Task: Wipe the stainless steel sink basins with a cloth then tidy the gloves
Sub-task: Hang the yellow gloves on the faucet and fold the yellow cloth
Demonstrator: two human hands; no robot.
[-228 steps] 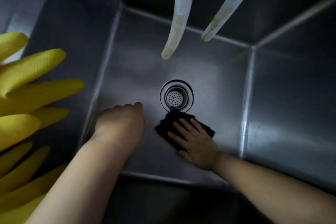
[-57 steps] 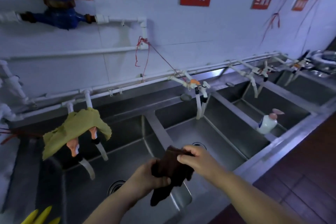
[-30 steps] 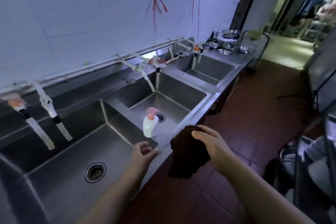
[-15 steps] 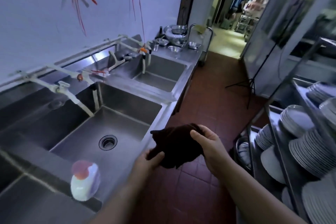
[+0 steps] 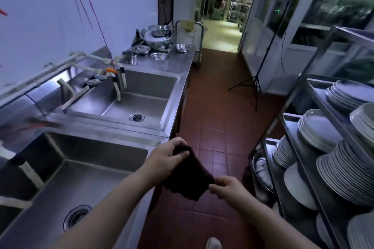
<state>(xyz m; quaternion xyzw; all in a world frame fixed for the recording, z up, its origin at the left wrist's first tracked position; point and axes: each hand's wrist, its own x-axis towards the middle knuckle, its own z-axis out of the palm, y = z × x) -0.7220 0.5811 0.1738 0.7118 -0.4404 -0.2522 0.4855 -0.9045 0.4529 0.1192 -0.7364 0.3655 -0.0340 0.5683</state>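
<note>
Steel counter [image 5: 178,60] bearing metal bowls [image 5: 156,36], wire rack [image 5: 315,147] holding stacked white plates [image 5: 315,127]

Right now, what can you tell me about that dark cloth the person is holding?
The dark cloth looks brown-black, soft and limp, with a ragged lower edge. It is stretched between two hands in the air, over the red tiled floor beside the sink's front edge. The left hand grips its upper corner; the right hand pinches its lower right corner. Nothing else touches it.

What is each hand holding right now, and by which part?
Both hold the cloth: left hand grips its top corner, right hand pinches its lower right corner, stretched between them over the floor.
</note>
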